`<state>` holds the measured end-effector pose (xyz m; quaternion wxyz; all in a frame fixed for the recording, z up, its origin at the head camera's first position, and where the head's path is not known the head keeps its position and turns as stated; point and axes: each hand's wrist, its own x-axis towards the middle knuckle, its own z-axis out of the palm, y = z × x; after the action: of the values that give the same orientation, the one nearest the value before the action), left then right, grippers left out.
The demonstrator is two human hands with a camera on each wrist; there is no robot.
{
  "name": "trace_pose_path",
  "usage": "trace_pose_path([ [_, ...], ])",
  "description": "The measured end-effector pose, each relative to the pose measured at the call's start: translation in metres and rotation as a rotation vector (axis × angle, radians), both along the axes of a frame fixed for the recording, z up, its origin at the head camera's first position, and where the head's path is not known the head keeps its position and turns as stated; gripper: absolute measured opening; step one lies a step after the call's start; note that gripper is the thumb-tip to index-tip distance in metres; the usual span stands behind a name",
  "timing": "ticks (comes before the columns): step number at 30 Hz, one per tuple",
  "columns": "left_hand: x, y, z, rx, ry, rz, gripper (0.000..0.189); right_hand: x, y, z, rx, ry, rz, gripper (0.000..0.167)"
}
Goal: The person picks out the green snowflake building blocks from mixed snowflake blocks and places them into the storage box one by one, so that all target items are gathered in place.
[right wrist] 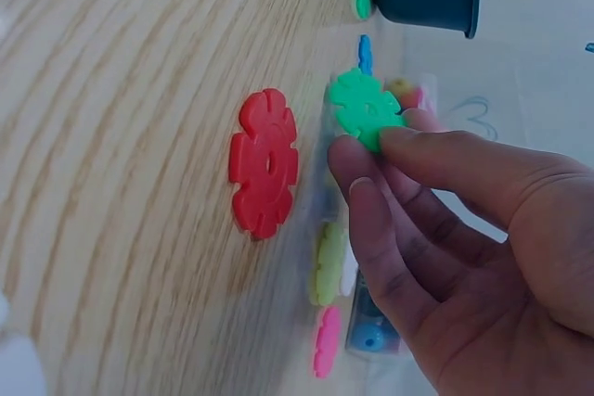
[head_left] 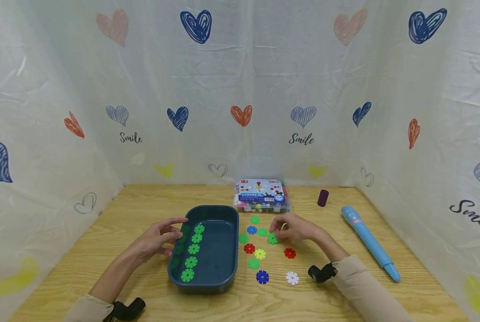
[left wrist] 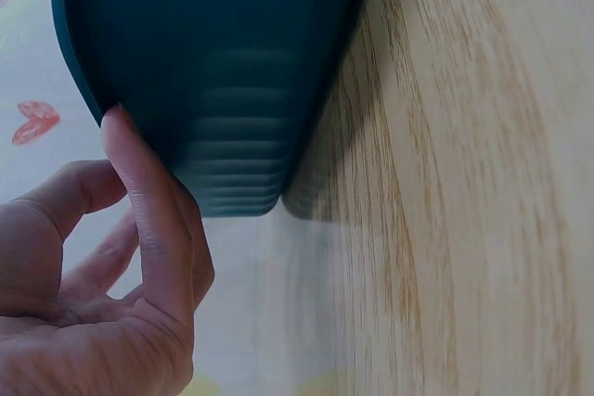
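Between right thumb and fingers, my right hand (head_left: 292,226) pinches a green flower-shaped disc (right wrist: 367,107) just above the table. A red disc (right wrist: 265,164) lies close by in the right wrist view. My left hand (head_left: 156,241) is at the left side of a dark teal plastic basin (head_left: 237,250), its fingertips touching the rim. In the left wrist view, one finger (left wrist: 153,210) rests against the basin's outer edge. Inside, several green discs (head_left: 191,261) form a line along the left wall.
Loose discs lie right of the basin, including a yellow disc (head_left: 260,253), a navy disc (head_left: 262,277) and a white disc (head_left: 292,277). Behind them sits a clear box (head_left: 261,194) of colourful pieces. A purple cylinder (head_left: 323,198) and a blue microphone-shaped object (head_left: 370,241) are farther right.
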<state>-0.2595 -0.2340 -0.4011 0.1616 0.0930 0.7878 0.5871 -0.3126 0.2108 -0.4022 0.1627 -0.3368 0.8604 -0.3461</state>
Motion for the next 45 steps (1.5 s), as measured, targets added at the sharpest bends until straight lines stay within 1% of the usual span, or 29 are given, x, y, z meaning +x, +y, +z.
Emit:
trace_pose_path([
  [6, 0.001, 0.0, 0.0, -0.007, 0.001, 0.002, 0.059, -0.002, -0.001, 0.008, 0.015, 0.014, 0.021, 0.014],
  [13, 0.001, 0.001, 0.002, -0.01, -0.007, 0.006, 0.058, -0.005, -0.005, 0.022, -0.006, 0.032, 0.055, 0.017],
  [17, 0.001, 0.002, 0.003, -0.005, -0.004, 0.007, 0.061, -0.007, -0.01, 0.029, -0.012, 0.038, 0.051, 0.017],
  [20, 0.002, 0.002, 0.005, 0.001, 0.002, 0.001, 0.063, -0.008, -0.014, 0.034, -0.018, 0.024, 0.041, 0.017],
  [25, 0.001, 0.003, 0.005, 0.002, 0.0, 0.03, 0.068, -0.01, -0.022, 0.04, -0.034, 0.023, 0.043, 0.017],
  [28, 0.001, 0.004, 0.003, -0.004, -0.006, 0.05, 0.07, -0.011, -0.029, 0.042, -0.027, 0.052, 0.041, 0.018],
  [31, 0.001, 0.005, 0.003, -0.008, -0.015, 0.06, 0.068, -0.01, -0.036, 0.045, -0.017, 0.064, 0.027, 0.017],
  [36, 0.003, 0.009, 0.005, -0.02, -0.021, 0.069, 0.062, -0.012, -0.049, 0.05, -0.043, 0.058, 0.023, 0.017],
  [41, 0.002, 0.013, 0.007, -0.044, 0.011, 0.071, 0.061, -0.015, -0.064, 0.055, -0.033, 0.088, 0.019, 0.017],
  [45, 0.001, 0.015, 0.007, -0.051, 0.062, 0.052, 0.061, -0.017, -0.077, 0.059, -0.029, 0.092, 0.021, 0.018],
])
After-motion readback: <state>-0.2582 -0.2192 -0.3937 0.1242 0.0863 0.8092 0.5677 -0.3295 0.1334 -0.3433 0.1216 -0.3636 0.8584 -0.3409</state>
